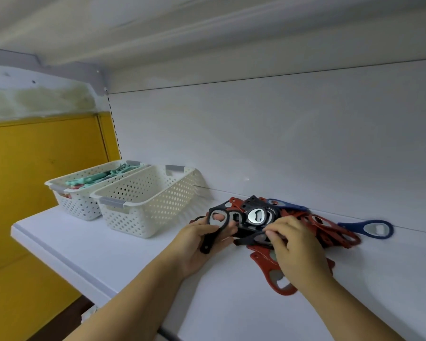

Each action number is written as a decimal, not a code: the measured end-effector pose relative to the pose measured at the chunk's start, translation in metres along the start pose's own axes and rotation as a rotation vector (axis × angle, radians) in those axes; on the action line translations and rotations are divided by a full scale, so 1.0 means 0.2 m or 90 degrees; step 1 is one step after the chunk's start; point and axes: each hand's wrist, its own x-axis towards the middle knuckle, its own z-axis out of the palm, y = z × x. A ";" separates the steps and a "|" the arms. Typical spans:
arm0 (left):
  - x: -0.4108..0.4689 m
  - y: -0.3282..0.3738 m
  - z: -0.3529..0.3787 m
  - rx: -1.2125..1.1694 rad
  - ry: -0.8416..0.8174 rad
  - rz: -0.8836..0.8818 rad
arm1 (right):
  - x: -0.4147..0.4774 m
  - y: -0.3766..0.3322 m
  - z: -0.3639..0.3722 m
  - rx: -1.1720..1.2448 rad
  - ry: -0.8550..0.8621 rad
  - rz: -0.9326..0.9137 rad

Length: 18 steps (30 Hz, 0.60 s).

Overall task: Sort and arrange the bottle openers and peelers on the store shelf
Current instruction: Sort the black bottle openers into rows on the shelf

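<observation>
Left hand (199, 247) grips a black bottle opener (207, 244) by its handle, ring end up. Right hand (296, 249) pinches a second black opener (249, 239) at the pile of openers (330, 230) just beyond its fingertips. The openers look light, stiff and flat; the handle seems the surest hold.

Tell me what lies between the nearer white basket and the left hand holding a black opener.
Only bare white shelf lies between the nearer basket and the left hand, which grips a black opener; the head view shows it.
</observation>
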 end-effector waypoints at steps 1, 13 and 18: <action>-0.01 0.00 0.00 0.005 -0.016 -0.013 | 0.00 -0.01 -0.01 0.024 0.020 0.016; -0.01 -0.02 -0.01 0.201 -0.219 -0.079 | -0.04 -0.17 -0.01 0.339 -0.065 0.129; -0.01 -0.02 -0.01 0.289 -0.219 -0.079 | -0.03 -0.17 -0.01 0.412 -0.104 0.212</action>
